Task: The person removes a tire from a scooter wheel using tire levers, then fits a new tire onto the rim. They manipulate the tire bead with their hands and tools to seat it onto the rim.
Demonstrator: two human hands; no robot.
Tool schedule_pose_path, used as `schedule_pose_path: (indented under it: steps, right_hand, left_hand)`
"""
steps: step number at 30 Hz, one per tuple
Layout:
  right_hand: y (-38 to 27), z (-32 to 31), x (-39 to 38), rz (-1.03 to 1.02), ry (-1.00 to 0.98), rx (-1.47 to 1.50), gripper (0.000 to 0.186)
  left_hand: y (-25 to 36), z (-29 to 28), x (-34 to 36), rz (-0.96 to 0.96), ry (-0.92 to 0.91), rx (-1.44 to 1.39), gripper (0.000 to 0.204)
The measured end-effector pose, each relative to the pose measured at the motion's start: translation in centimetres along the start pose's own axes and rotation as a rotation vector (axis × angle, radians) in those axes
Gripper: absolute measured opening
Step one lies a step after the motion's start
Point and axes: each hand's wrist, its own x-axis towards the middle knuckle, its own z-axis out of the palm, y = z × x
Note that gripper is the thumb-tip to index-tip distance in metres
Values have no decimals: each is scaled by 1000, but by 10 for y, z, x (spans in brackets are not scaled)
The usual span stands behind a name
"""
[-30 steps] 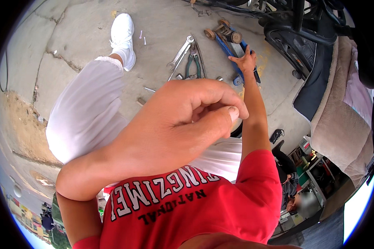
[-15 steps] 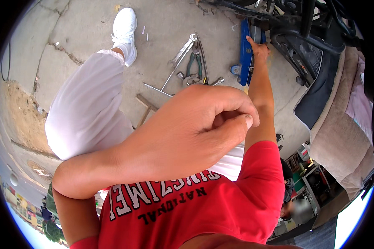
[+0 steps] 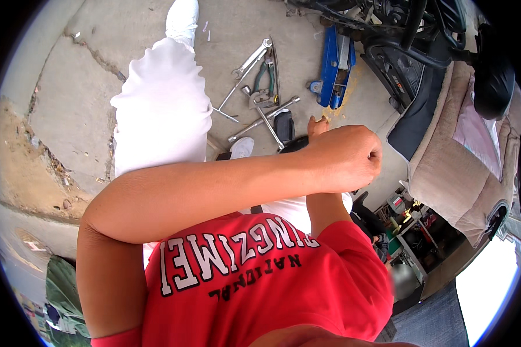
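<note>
L hand (image 3: 344, 159) is curled into a closed fist, crossed over the chest, nothing visible in it. R hand (image 3: 317, 124) reaches down to the concrete floor (image 3: 75, 87), mostly hidden behind the L fist, so can't tell if it's open or gripping. Just by it lie a black object (image 3: 283, 125) and a small white object (image 3: 242, 147). Risk, I'd judge: with the fist blocking the view, the R hand may grope and snag the piled tools. Count: about 3 wrenches (image 3: 250, 59), 1 pair of pliers (image 3: 265, 75), 1 blue jack (image 3: 333, 62)
</note>
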Motion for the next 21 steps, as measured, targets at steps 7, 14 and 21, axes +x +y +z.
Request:
schedule_pose_path:
  steps: [7, 14, 21]
  right_hand:
    - [-16, 15, -96, 27, -172, 68, 50]
    - [-130, 40, -106, -387, -805, 430, 38]
    - [-258, -13, -130, -426, -1052, 322, 39]
  left_hand:
    - [22, -23, 9, 60, 20, -114, 23]
    - [20, -11, 20, 57, 64, 50, 21]
    - [24, -17, 31, 81, 110, 84, 21]
